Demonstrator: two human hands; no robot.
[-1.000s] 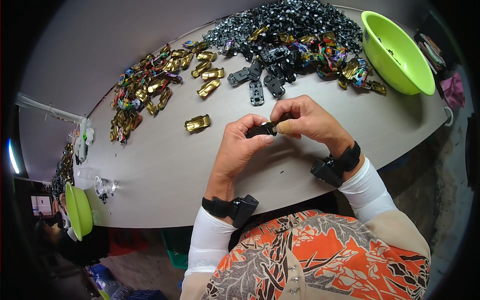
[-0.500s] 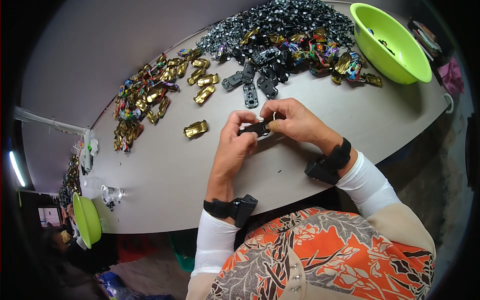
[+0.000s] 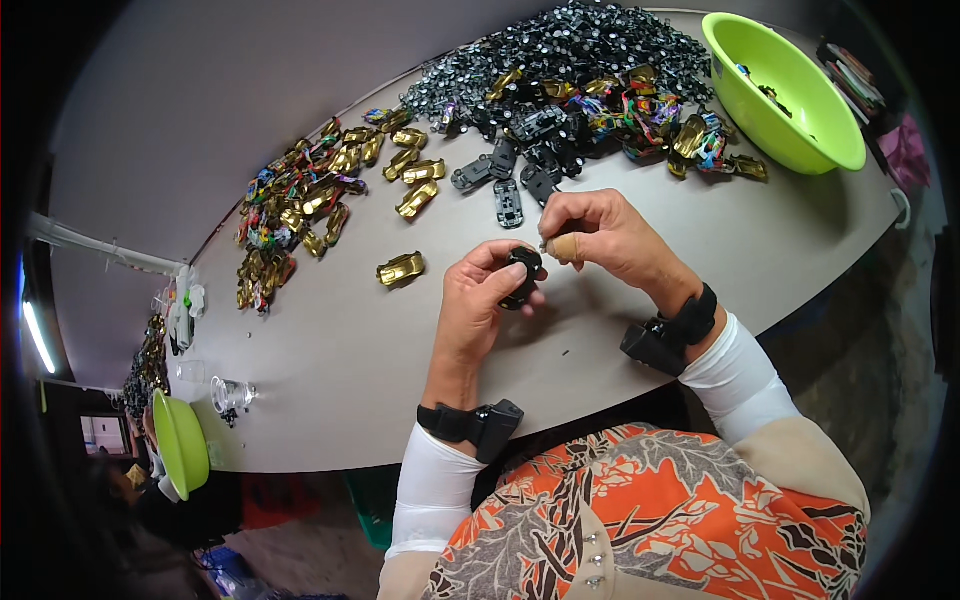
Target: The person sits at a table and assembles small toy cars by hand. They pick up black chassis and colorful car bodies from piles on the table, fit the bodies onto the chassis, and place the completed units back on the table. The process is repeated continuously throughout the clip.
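Observation:
My left hand (image 3: 472,300) is closed around a black toy car chassis (image 3: 521,282), its thumb lying across the piece. Just to the right and a little farther away, my right hand (image 3: 612,240) pinches thumb and forefinger together; a tiny light bit shows at the tips, too small to name. A tan wrapping covers its thumb. The two hands are apart, both above the table (image 3: 370,370). Several grey toy car chassis (image 3: 508,205) lie beyond them. A single gold toy car body (image 3: 401,269) rests to the left of my left hand.
A heap of small black and silver wheel parts (image 3: 560,60) covers the far side. Gold and multicoloured car bodies (image 3: 315,195) are piled at left. A green basin (image 3: 780,130) stands far right, a clear cup (image 3: 230,392) at left. Another person (image 3: 130,485) sits beyond the left edge.
My hands have separated: the right drew away to the right, while the left kept the chassis and turned it more upright. The whole view has shifted slightly.

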